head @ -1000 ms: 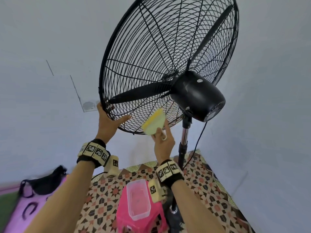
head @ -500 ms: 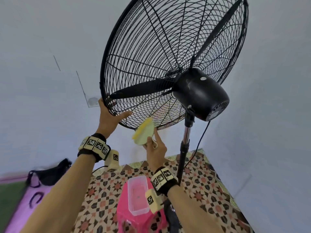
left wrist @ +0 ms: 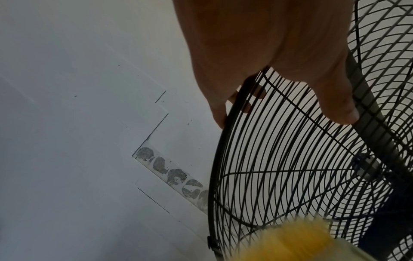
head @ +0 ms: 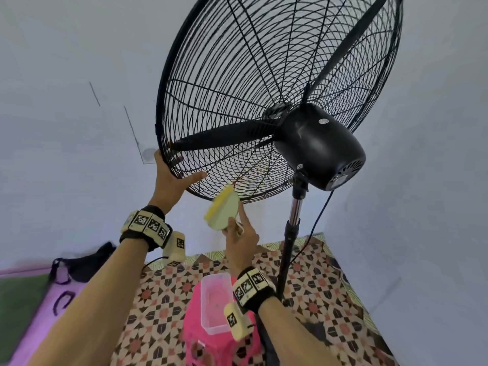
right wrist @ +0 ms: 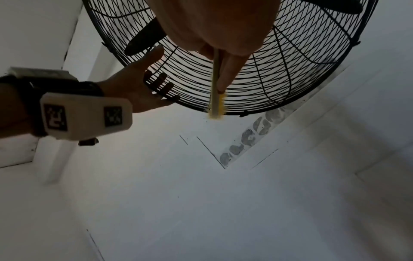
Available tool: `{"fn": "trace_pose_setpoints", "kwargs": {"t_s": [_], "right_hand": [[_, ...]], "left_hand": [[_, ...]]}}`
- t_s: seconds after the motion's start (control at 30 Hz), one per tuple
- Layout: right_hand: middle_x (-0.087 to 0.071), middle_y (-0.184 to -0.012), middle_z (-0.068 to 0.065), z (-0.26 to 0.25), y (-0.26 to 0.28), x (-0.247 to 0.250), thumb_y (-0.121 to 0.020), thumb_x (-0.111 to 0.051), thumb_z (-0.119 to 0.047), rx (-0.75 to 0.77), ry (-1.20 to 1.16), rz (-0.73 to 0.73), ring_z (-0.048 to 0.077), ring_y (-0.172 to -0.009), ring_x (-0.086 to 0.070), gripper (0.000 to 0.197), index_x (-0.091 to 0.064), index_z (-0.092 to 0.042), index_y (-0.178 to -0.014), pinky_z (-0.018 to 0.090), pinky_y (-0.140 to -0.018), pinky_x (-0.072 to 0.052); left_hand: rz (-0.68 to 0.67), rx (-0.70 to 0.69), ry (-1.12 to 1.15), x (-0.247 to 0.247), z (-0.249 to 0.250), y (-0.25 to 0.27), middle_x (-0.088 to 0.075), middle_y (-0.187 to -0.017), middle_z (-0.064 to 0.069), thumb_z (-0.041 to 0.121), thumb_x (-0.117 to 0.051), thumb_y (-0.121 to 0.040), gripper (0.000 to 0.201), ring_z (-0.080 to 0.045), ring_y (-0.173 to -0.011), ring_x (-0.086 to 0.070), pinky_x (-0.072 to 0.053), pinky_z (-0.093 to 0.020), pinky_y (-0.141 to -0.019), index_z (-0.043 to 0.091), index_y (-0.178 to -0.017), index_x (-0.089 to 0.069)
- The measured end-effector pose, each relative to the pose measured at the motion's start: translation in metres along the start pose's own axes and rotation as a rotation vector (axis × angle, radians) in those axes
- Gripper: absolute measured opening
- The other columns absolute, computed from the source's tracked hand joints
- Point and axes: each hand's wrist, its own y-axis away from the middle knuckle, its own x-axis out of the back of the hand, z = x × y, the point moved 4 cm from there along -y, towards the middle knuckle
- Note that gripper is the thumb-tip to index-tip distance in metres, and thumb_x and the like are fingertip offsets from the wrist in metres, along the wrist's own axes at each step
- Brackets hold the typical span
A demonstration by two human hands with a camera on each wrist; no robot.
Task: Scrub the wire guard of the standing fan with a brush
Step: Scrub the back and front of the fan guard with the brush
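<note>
Left hand (head: 169,180) grasped lower-left rim of wire guard (head: 237,83) — fingers hooked through wires, thumb lying along guard's near face. Right hand (head: 241,240) clenched round handle of brush (head: 223,211), index finger extended along its back; yellow bristles (blurred) touched guard's bottom edge. Fan motor housing (head: 319,146) right of hands, on pole (head: 290,239). Pink stool (head: 195,336) below, clear container (head: 214,299) on top.
</note>
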Motion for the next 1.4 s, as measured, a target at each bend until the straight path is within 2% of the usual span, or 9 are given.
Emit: {"fn": "trace_pose_setpoints", "kwargs": {"t_s": [0.2,0.43,0.5,0.6,0.77,0.93,1.1,1.3,1.4], "right_hand": [[-0.069,-0.126,0.006,-0.030,-0.029,0.006,-0.105,-0.058,-0.021,0.031,-0.194,0.186,0.014,-0.110,-0.072,0.050,-0.047,-0.022,-0.153,0.046,-0.085,-0.063],[-0.073,-0.089,-0.021,0.007,0.014,-0.007,-0.105,-0.058,-0.027,0.045,0.071,-0.056,0.007,-0.079,-0.074,0.048,-0.047,-0.032,-0.152,0.047,-0.073,-0.065],[-0.071,-0.092,-0.028,0.000,0.009,0.001,-0.105,-0.058,-0.025,0.039,0.025,0.021,-0.001,-0.080,-0.072,0.048,-0.048,-0.027,-0.152,0.043,-0.073,-0.065],[-0.071,-0.115,-0.002,-0.012,-0.012,0.007,-0.105,-0.058,-0.021,-0.010,-0.111,0.205,-0.002,-0.094,-0.073,0.048,-0.048,-0.022,-0.152,0.044,-0.080,-0.064],[-0.069,-0.109,-0.016,-0.001,0.001,-0.013,-0.105,-0.059,-0.024,-0.012,-0.030,0.088,0.000,-0.094,-0.073,0.050,-0.047,-0.028,-0.153,0.042,-0.081,-0.064],[-0.072,-0.118,0.010,0.014,0.029,-0.016,-0.103,-0.061,-0.017,-0.061,-0.059,0.101,0.017,-0.095,-0.076,0.048,-0.053,-0.031,-0.148,0.045,-0.078,-0.065],[-0.067,-0.111,-0.023,-0.005,0.007,-0.020,-0.103,-0.061,-0.016,-0.020,-0.118,0.304,0.009,-0.098,-0.075,0.051,-0.049,-0.025,-0.152,0.047,-0.085,-0.063],[-0.074,-0.109,-0.003,0.023,0.045,-0.059,-0.103,-0.060,-0.014,-0.070,-0.024,0.147,0.014,-0.094,-0.076,0.050,-0.049,-0.023,-0.151,0.049,-0.083,-0.063],[-0.075,-0.094,-0.017,0.014,0.043,-0.050,-0.102,-0.061,-0.010,-0.046,-0.024,0.311,0.008,-0.086,-0.076,0.049,-0.052,-0.021,-0.149,0.048,-0.078,-0.064]], "left_hand": [[0.003,0.006,0.017,0.000,0.004,0.008,-0.050,-0.142,0.011,0.045,-0.097,-0.065,0.110,-0.011,-0.136,-0.050,-0.043,-0.051,-0.117,0.021,-0.149,-0.030],[-0.006,0.010,0.022,0.000,0.005,0.005,-0.050,-0.143,0.011,0.049,-0.099,-0.062,0.113,-0.011,-0.137,-0.050,-0.042,-0.051,-0.118,0.022,-0.148,-0.031],[-0.014,0.004,0.033,0.000,0.004,0.005,-0.050,-0.144,0.012,0.047,-0.099,-0.063,0.112,-0.010,-0.137,-0.050,-0.042,-0.051,-0.117,0.022,-0.149,-0.030],[-0.014,0.016,0.038,0.000,0.003,0.007,-0.052,-0.141,0.012,0.033,-0.098,-0.069,0.107,-0.004,-0.133,-0.052,-0.045,-0.043,-0.116,0.019,-0.149,-0.030],[0.009,0.009,0.051,0.002,-0.001,0.003,-0.053,-0.143,0.011,0.039,-0.099,-0.065,0.104,-0.003,-0.133,-0.052,-0.047,-0.039,-0.112,0.026,-0.149,-0.039],[-0.067,0.049,0.065,0.003,-0.021,-0.003,-0.060,-0.140,0.013,0.048,-0.098,-0.065,0.095,-0.007,-0.131,-0.056,-0.048,-0.042,-0.111,0.031,-0.144,-0.049],[-0.196,0.087,0.025,0.005,-0.050,-0.006,-0.063,-0.134,0.011,0.059,-0.096,-0.062,0.090,-0.007,-0.120,-0.062,-0.056,-0.040,-0.101,0.031,-0.137,-0.054],[-0.251,0.023,-0.074,0.010,-0.051,-0.025,-0.063,-0.128,0.008,0.068,-0.093,-0.059,0.093,-0.011,-0.116,-0.062,-0.053,-0.036,-0.097,0.027,-0.132,-0.053],[-0.268,-0.027,-0.142,0.010,-0.048,-0.029,-0.062,-0.123,0.008,0.066,-0.093,-0.059,0.092,-0.012,-0.112,-0.061,-0.049,-0.026,-0.088,0.024,-0.130,-0.052]]}}
